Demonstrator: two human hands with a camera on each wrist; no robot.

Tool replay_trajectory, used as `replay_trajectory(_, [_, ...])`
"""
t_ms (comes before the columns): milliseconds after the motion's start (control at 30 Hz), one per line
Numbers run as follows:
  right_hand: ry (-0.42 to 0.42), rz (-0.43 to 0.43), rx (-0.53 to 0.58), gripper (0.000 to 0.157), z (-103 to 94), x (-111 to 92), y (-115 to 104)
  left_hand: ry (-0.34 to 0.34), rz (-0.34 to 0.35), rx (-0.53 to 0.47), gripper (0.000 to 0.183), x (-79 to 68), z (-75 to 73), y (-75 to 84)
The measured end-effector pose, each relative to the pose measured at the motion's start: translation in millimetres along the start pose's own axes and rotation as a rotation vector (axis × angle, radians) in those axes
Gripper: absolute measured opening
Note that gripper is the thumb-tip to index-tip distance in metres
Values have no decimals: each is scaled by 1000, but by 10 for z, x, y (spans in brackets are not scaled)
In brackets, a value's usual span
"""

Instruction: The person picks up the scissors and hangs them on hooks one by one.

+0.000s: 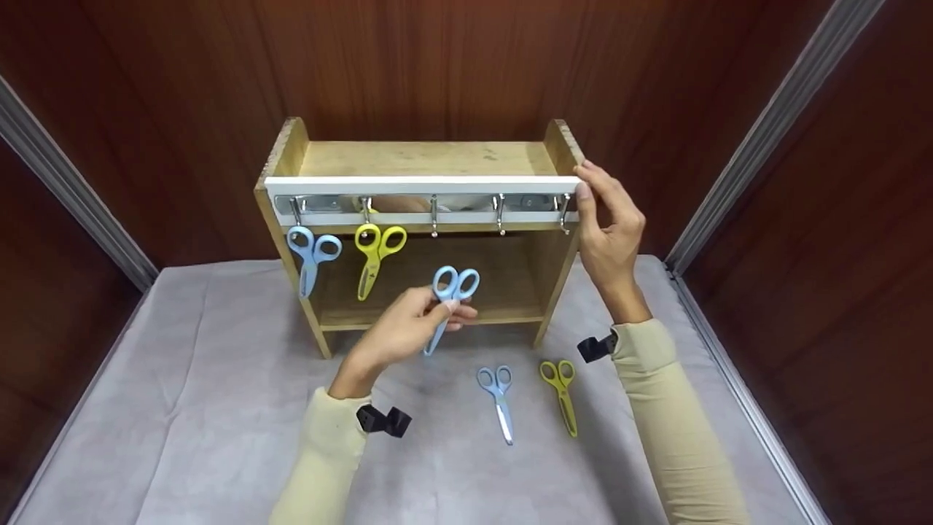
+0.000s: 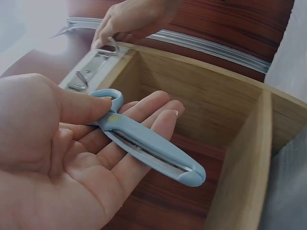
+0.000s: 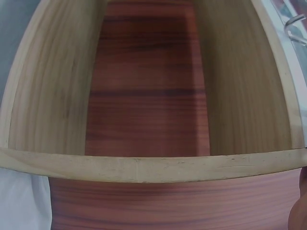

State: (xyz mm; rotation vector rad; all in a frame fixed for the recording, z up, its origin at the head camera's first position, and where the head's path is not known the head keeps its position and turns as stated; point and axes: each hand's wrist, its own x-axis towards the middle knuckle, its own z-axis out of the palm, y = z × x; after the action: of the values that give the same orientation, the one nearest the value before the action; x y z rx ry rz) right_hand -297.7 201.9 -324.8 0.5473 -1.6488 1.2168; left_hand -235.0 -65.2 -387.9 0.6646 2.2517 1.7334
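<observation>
My left hand (image 1: 408, 324) pinches light-blue scissors (image 1: 444, 288) between thumb and fingers, loops up and blades down, before the wooden shelf. In the left wrist view the scissors (image 2: 148, 146) lie across the fingers, the thumb pressing near one loop. My right hand (image 1: 611, 222) grips the right end of the white hook rail (image 1: 437, 182). In the right wrist view only a sliver of that hand (image 3: 298, 211) shows. From the rail's leftmost hook hang blue scissors (image 1: 309, 259); yellow scissors (image 1: 373, 255) hang from the second. The three hooks to the right carry nothing.
On the grey cloth (image 1: 219, 408) lie another pair of blue scissors (image 1: 499, 401) and yellow scissors (image 1: 561, 397), in front of the wooden shelf (image 1: 430, 157). Brown panels (image 1: 437, 65) with metal edge strips enclose the back and sides.
</observation>
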Motion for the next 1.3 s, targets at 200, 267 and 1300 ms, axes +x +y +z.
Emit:
replay_trajectory(200, [-1,3,-3,21,3,-6,5,23,15,-40,33,58,-79,106])
replay_trajectory(267, [-2,6,-7,20,3,-7,3,35,18,-46,32,75,-100,134])
replay_trajectory(1300, [-6,25,8,21,-2,-15,12,64,-14,-127,36,296,-242,222])
